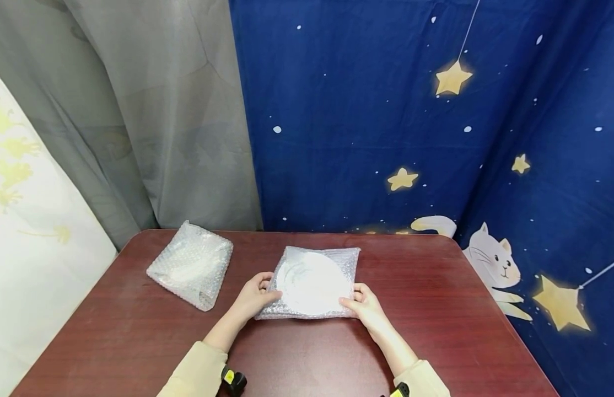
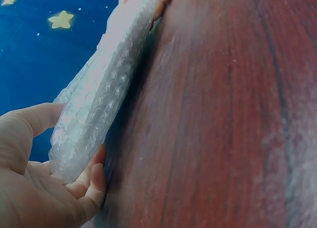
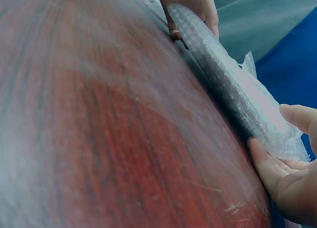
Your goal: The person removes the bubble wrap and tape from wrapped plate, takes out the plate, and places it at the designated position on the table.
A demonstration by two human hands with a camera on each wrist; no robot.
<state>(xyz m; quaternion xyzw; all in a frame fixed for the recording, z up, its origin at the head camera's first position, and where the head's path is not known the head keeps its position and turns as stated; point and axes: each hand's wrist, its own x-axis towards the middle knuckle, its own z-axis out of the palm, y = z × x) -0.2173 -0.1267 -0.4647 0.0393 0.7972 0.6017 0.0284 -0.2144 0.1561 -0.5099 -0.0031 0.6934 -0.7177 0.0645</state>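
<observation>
A white round plate (image 1: pixel 314 282) lies inside a bubble wrap pouch (image 1: pixel 344 259) at the middle of the table. My left hand (image 1: pixel 253 298) grips the pouch's left edge, thumb on top and fingers underneath. On the opposite edge, my right hand (image 1: pixel 366 306) holds it the same way. In the left wrist view, the bubble wrap (image 2: pixel 106 89) is tilted close above the wood, and fingers (image 2: pixel 94 181) curl below its rim. The right wrist view has the right thumb (image 3: pixel 297 116) pressing the upper face of the wrap.
A second bubble wrap package (image 1: pixel 193 264) lies at the table's back left, its contents unclear. The reddish-brown table (image 1: pixel 307 358) ends at the back against a grey curtain (image 1: pixel 188 138) and a blue starry curtain (image 1: pixel 346 138).
</observation>
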